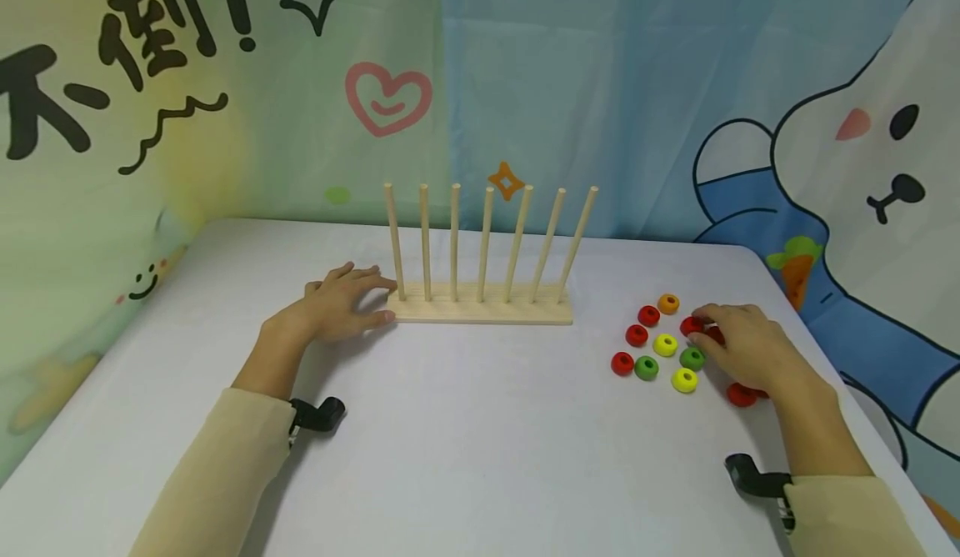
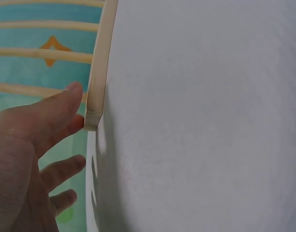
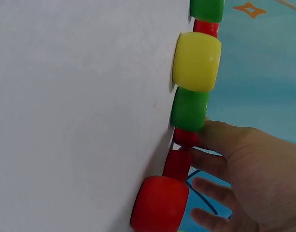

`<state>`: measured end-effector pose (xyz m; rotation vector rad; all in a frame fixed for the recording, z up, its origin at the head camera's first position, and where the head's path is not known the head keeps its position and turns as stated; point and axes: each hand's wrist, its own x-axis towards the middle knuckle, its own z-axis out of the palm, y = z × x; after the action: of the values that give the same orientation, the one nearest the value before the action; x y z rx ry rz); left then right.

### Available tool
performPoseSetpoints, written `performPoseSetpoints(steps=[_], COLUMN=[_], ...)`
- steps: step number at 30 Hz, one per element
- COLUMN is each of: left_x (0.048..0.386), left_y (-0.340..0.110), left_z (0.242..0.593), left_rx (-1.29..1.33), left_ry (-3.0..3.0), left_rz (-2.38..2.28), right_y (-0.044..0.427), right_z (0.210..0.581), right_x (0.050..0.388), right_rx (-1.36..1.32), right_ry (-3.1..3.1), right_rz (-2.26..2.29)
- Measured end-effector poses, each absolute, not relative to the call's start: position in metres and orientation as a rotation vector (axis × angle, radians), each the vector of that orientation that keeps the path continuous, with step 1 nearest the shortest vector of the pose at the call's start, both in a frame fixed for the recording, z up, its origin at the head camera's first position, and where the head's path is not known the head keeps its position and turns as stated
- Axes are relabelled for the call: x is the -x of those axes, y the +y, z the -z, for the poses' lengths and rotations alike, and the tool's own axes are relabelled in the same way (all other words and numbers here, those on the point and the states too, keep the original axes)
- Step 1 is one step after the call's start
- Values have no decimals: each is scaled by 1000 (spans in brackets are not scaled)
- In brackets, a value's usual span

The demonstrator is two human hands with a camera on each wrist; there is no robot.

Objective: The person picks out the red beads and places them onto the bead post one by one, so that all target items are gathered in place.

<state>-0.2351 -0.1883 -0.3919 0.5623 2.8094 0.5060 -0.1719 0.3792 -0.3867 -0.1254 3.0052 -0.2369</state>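
A wooden base [image 1: 480,315] carries several upright pegs, all bare. At its left end, my left hand [image 1: 330,303] has the thumb and index finger against the wood, the other fingers spread; the left wrist view shows this hand [image 2: 36,140] beside the base's end [image 2: 95,106]. Over the beads on the right, my right hand [image 1: 750,348] pinches a red bead [image 1: 691,326] between thumb and index finger. In the right wrist view that bead [image 3: 185,137] is partly hidden at the fingertips of the hand [image 3: 249,169], behind a green bead [image 3: 190,108].
Around the right hand lie an orange bead [image 1: 668,303], yellow beads [image 1: 664,345] [image 1: 684,380], green beads [image 1: 647,368] [image 1: 692,358] and several red ones [image 1: 622,363]. More red beads [image 1: 741,395] lie beneath the right wrist. A printed curtain [image 1: 525,82] hangs behind the white table [image 1: 480,457].
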Motion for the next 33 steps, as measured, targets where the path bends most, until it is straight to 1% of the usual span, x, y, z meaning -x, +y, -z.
performPoseSetpoints(steps=[7, 22, 33], left_x=[237, 240, 239], left_y=[-187, -185, -187], left_z=[393, 397, 396], left_rx=[-544, -521, -512], left_ry=[2790, 2804, 2796], left_rz=[-507, -510, -526], right_y=[378, 382, 381], right_z=[389, 384, 385], right_x=[176, 176, 174], right_rx=[156, 109, 205], right_ry=[3005, 2997, 3120], right_rz=[278, 333, 410])
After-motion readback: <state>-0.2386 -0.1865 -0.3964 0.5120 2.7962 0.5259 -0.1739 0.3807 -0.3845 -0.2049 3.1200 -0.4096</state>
